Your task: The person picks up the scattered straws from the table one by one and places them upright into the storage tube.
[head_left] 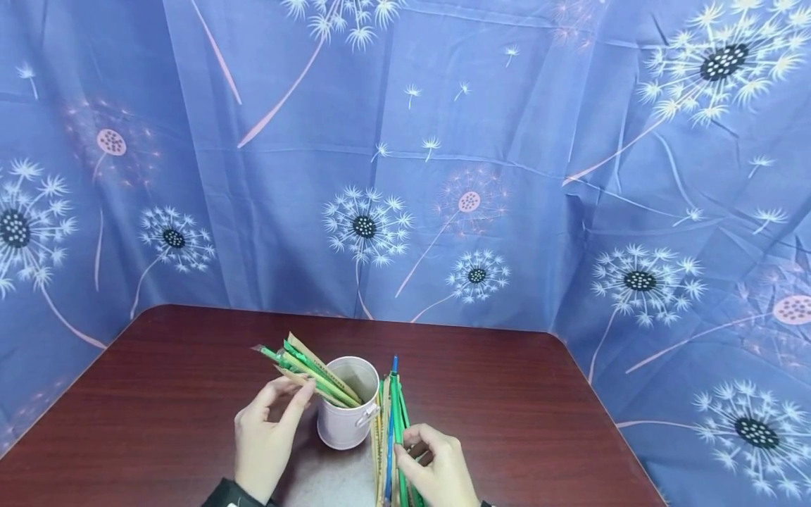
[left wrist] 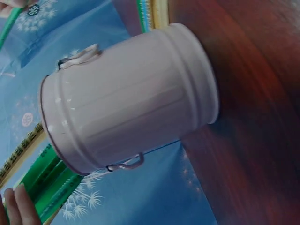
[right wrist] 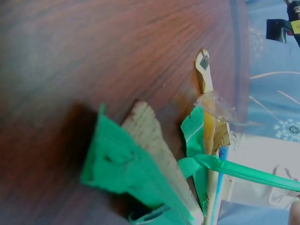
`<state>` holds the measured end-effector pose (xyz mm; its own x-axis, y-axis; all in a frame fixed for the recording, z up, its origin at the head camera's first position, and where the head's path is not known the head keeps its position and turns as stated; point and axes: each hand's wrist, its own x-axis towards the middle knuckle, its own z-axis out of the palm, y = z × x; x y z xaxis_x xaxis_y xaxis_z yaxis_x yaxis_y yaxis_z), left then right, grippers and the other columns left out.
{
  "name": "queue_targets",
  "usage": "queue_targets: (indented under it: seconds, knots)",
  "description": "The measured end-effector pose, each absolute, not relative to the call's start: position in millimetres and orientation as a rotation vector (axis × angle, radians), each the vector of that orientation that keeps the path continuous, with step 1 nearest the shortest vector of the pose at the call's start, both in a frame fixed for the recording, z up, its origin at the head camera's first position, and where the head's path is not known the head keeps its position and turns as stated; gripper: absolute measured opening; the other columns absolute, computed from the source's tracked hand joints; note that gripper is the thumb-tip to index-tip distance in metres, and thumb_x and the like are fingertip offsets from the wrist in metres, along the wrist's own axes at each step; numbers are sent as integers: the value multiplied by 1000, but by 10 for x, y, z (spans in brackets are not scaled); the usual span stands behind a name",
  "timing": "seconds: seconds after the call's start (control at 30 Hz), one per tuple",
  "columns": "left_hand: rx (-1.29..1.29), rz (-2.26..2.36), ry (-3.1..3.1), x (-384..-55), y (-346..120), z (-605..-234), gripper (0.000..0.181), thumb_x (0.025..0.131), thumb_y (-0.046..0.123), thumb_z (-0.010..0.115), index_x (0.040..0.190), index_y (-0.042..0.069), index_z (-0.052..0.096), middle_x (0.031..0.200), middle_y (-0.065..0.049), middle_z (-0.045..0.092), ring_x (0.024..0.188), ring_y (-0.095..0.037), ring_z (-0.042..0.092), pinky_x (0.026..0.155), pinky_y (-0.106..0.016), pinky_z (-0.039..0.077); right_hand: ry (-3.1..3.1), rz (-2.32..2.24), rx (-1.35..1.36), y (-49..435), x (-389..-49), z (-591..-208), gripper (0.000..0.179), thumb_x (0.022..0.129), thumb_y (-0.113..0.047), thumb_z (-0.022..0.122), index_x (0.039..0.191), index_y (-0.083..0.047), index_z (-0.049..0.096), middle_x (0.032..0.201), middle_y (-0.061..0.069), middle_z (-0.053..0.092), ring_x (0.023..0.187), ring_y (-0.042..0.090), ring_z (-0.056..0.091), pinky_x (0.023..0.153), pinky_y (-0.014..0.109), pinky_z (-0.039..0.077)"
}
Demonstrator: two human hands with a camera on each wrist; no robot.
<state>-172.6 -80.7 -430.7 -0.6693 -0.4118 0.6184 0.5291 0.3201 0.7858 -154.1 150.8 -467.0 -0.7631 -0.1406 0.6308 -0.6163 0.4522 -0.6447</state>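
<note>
A small white pail [head_left: 342,428] with side handles stands upright on the table. Several wrapped straws [head_left: 329,373], green and brown, lean out of it to the left. My left hand [head_left: 269,433] holds them at the pail's left rim, between thumb and fingers; its fingertips [left wrist: 23,206] show beside green wrappers in the left wrist view. To the pail's right lies a bundle of wrapped straws [head_left: 383,436], green, brown and blue. Over this bundle, my right hand [head_left: 440,465] pinches a green wrapped straw [right wrist: 253,174], seen slanting across the right wrist view.
The dark red-brown wooden table [head_left: 507,394] spreads out on both sides. A blue curtain [head_left: 285,211] with dandelion prints hangs behind and beside it. In the right wrist view, a black object [right wrist: 279,30] shows in the upper right corner.
</note>
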Motion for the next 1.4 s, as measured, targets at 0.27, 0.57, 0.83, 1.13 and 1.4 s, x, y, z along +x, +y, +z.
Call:
queue_targets:
  seconds: [0.27,0.57,0.83,1.13,1.4]
  knots:
    - [-11,-1346,-1934,-1726,-795,-4371,10,78,13,83,85,8,78,76,4,76,66,-1,66,62,-11,51,-2180,1274,641,1506,-1554,-4686,10,78,-2,76,82,-8,69,69,-2,69,61,-4,58,47,16,52]
    - [-28,-1309,-2051,-1753,-790,-4431,8,78,16,83,82,12,78,78,7,74,65,0,64,60,-12,53,-2196,1256,617,1480,-1538,-4629,18,74,4,76,80,-11,68,70,-6,69,61,-6,58,48,15,51]
    - [128,-1544,-2268,-1716,-797,-4417,34,86,40,74,86,6,71,73,-3,72,55,-8,64,51,-22,57,-2176,1243,619,1460,-1543,-4602,22,72,5,78,82,-13,70,71,-8,69,61,-6,56,47,15,50]
    - [-137,-1808,-2323,-1649,-667,-4447,30,87,35,72,93,6,76,78,-2,74,60,-11,67,57,-26,59,-2079,1169,759,1432,-1587,-4606,21,74,6,78,88,-9,74,72,-4,68,63,-4,56,46,11,48]
    - [-364,-2163,-2180,-1569,-496,-4377,42,91,26,70,113,-10,69,109,-24,73,83,-14,72,69,-29,63,-2027,1126,925,1412,-1622,-4644,22,71,9,80,89,-3,76,72,1,67,61,-1,56,45,10,45]
